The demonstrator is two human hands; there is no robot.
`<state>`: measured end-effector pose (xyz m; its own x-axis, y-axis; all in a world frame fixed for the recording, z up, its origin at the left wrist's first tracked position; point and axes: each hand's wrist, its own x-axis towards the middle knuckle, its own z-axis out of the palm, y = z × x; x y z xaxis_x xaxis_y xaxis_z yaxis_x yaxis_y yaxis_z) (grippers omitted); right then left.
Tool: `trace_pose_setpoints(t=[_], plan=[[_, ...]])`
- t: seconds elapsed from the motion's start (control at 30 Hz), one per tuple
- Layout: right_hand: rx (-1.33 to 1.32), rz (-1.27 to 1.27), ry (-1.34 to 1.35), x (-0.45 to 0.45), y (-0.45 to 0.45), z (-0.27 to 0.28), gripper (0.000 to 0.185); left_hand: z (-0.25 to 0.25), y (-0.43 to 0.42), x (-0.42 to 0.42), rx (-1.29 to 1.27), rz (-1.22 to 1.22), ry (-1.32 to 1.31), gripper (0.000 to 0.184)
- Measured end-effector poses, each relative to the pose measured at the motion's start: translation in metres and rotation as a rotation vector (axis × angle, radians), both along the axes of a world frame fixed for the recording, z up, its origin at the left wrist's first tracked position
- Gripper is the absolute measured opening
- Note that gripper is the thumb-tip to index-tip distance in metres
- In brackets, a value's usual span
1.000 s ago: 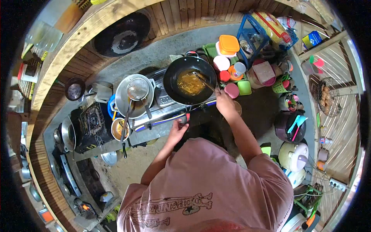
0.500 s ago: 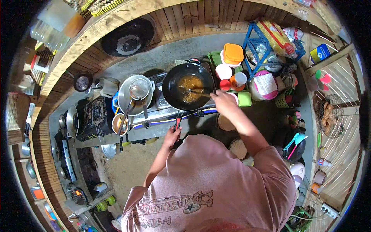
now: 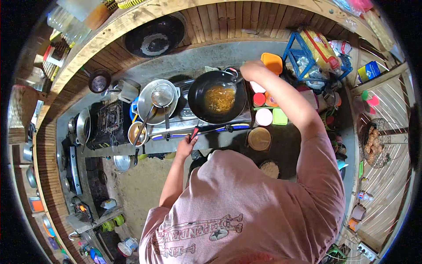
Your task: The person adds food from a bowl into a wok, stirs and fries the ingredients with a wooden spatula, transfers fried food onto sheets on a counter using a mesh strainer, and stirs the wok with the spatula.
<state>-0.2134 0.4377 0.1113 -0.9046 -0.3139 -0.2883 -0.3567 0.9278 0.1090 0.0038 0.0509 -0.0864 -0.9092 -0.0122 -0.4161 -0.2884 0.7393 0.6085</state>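
A black wok (image 3: 200, 105) sits on the stove, with shredded golden food (image 3: 220, 98) frying in oil at its middle. My left hand (image 3: 185, 147) is closed around the wok's red and black handle (image 3: 194, 132). At the wok's far right rim, my right hand (image 3: 253, 70) grips a spatula (image 3: 238, 81) whose lower end reaches inside the wok. Its blade is hard to make out. Left of the wok, a wire strainer (image 3: 163, 95) rests over a large metal pot (image 3: 145, 97).
A small pot (image 3: 132, 132) with a utensil stands left of the wok, beside a blackened burner (image 3: 105, 127). To the right are a red lid (image 3: 259, 99), a green lid (image 3: 280, 116), an orange container (image 3: 272, 64) and a blue basket (image 3: 292, 48).
My right hand has moved up and away, from the wok's near right side to its far right rim, taking the spatula out of the food's middle. My left hand stays on the handle.
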Motion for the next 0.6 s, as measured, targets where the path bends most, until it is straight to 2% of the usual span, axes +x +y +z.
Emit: trace_pose_setpoints(t=[0.03,0.1,0.13,0.2,0.27,0.3,0.33,0.37,0.47,0.6], plan=[[-0.025,-0.088,-0.094,0.004,0.004,0.005,0.027,-0.002,-0.002,0.000,0.003,0.000,0.000,0.060],[0.010,-0.085,-0.322,-0.003,0.024,-0.030,0.029,-0.007,-0.004,-0.002,0.023,-0.014,0.009,0.059],[-0.094,-0.007,-0.352,0.019,0.023,-0.011,0.027,-0.007,-0.005,-0.003,0.031,-0.014,0.013,0.059],[-0.041,-0.047,-0.343,0.027,0.036,-0.061,0.024,-0.008,-0.005,-0.002,0.009,-0.061,0.012,0.056],[-0.251,0.193,-0.421,0.038,0.051,-0.137,0.026,0.005,0.000,0.002,0.041,-0.070,0.008,0.055],[-0.216,0.372,-0.330,0.054,0.038,-0.137,0.025,0.012,0.003,0.004,0.063,-0.073,0.021,0.056],[-0.273,0.187,-0.371,0.082,0.011,-0.098,0.026,0.018,0.005,0.004,0.083,-0.077,0.035,0.058],[-0.465,0.058,-0.348,0.089,0.004,-0.122,0.028,0.022,0.005,0.003,0.075,-0.091,-0.004,0.057],[-0.581,-0.298,-0.198,0.118,-0.034,-0.132,0.033,0.009,-0.003,-0.001,0.097,-0.146,-0.004,0.056],[-0.549,-0.390,-0.141,0.142,-0.041,-0.125,0.030,-0.005,-0.019,-0.012,0.140,-0.239,-0.009,0.053]])
